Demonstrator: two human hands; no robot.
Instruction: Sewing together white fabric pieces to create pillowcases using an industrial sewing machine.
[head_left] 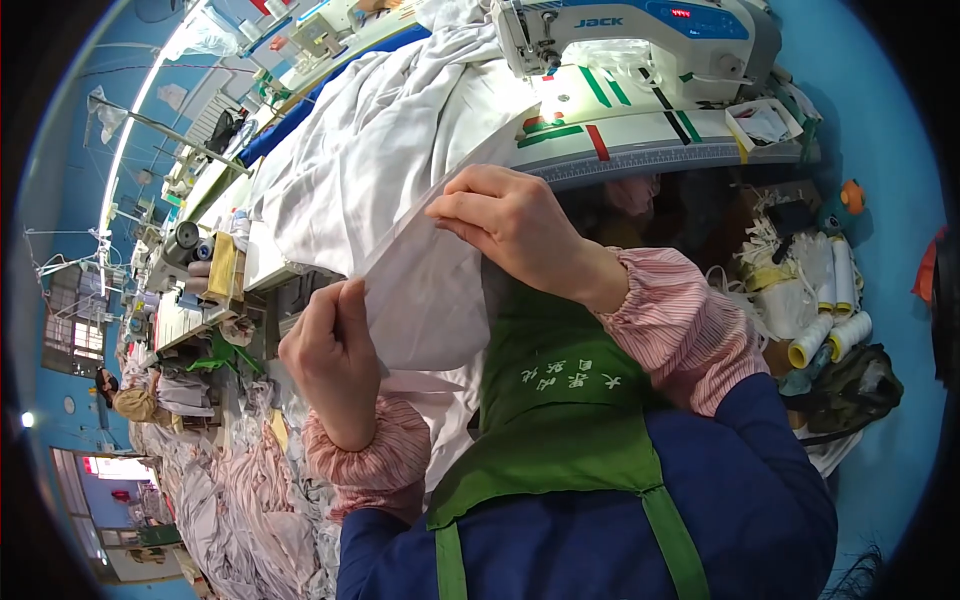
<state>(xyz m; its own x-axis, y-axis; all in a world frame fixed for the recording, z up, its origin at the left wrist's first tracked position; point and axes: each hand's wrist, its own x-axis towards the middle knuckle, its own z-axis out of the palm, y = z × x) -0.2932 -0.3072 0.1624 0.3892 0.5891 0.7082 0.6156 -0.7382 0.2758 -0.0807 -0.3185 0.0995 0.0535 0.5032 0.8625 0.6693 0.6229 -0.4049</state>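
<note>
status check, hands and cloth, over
Left hand and right hand both pinching the white fabric piece, held up taut. Sewing machine beyond. Nothing blocking.

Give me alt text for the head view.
Both hands pinch a piece of white fabric in front of a white sewing machine: left hand low, right hand higher. White cloth is heaped on the table; thread cones stand right.

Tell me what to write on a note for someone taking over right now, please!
Left hand: pinching the lower edge of the white cloth piece.
Right hand: gripping its upper edge, holding it stretched in front of the green apron.
The rest of the white fabric lies heaped across the table up to the sewing machine.
Done: the piece is lifted and spread.
Left: it is not yet under the machine's needle.
</note>
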